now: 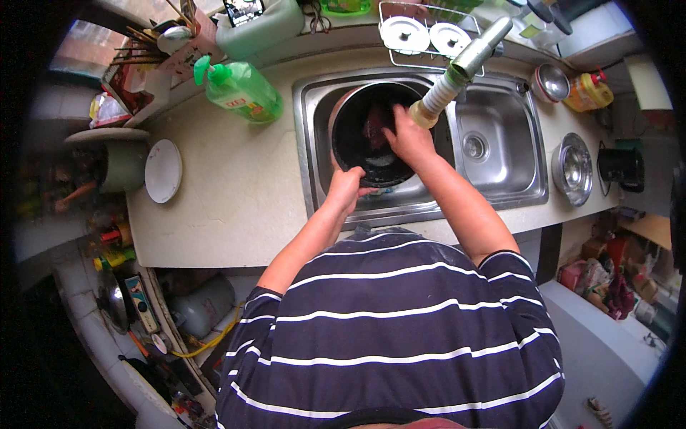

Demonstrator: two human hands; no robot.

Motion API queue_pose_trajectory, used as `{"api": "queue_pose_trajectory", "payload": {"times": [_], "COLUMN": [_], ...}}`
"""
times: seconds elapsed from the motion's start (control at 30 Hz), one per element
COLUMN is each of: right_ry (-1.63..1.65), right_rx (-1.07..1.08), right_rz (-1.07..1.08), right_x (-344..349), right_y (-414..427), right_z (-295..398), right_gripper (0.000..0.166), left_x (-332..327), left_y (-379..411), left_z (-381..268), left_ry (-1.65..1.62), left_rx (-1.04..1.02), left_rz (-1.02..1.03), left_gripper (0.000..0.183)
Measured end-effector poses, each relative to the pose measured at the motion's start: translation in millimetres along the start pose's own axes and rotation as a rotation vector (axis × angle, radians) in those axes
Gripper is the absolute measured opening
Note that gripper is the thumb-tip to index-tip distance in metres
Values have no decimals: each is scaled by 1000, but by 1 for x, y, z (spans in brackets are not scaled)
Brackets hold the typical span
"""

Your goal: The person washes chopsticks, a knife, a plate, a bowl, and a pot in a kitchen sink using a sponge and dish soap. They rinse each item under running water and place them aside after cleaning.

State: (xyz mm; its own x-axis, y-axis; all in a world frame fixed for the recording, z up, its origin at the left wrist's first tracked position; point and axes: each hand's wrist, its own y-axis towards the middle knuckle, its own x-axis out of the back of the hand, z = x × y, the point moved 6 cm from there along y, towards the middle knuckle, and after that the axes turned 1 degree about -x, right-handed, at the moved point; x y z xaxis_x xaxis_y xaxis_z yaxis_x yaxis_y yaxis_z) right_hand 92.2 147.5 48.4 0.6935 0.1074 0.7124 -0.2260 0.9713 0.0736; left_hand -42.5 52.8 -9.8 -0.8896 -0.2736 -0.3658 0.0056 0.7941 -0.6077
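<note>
A round pot [375, 169] with a black inside sits tilted in the left basin [321, 115] of a stainless steel sink. My left hand [345, 187] grips its near left rim, thumb on top. Over the right rim reaches my right hand [410, 137], its thumb and forefinger apart inside the pot; I see nothing between them, and the other fingers are hidden. A dark reddish patch [375, 126] shows within the pot; whether it is an object or a reflection I cannot tell. Just above my right hand hangs the faucet [453, 75] with its ribbed white hose end.
A green pump bottle [244, 91] stands left of the sink, with a white plate [163, 171] farther left. To the right are the second basin [498, 161], a metal bowl [572, 169] and a yellow bottle [589, 92]. A wire rack [431, 29] holds two white lids behind.
</note>
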Motion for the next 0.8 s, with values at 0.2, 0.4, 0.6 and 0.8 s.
{"api": "queue_pose_trajectory", "payload": {"times": [0.2,0.4,0.6,0.8], "right_ry": [-299,-100,-408,-461], "right_rx": [188,293,248,305], "right_rz": [120,241,695,527], "right_x": [-51,-85,-62,-21], "right_y": [6,12,-34,-53], "right_z": [-16,14,-19,6], "right_gripper": [38,46,31,13], "left_x": [4,-2,22,34], "left_y": [-4,-10,-3,22], "left_z": [-2,0,-6,12], "left_ry": [29,1,93,80], "left_rx": [4,74,65,104], "left_rz": [-26,26,-24,-89], "left_gripper": [46,37,40,29]}}
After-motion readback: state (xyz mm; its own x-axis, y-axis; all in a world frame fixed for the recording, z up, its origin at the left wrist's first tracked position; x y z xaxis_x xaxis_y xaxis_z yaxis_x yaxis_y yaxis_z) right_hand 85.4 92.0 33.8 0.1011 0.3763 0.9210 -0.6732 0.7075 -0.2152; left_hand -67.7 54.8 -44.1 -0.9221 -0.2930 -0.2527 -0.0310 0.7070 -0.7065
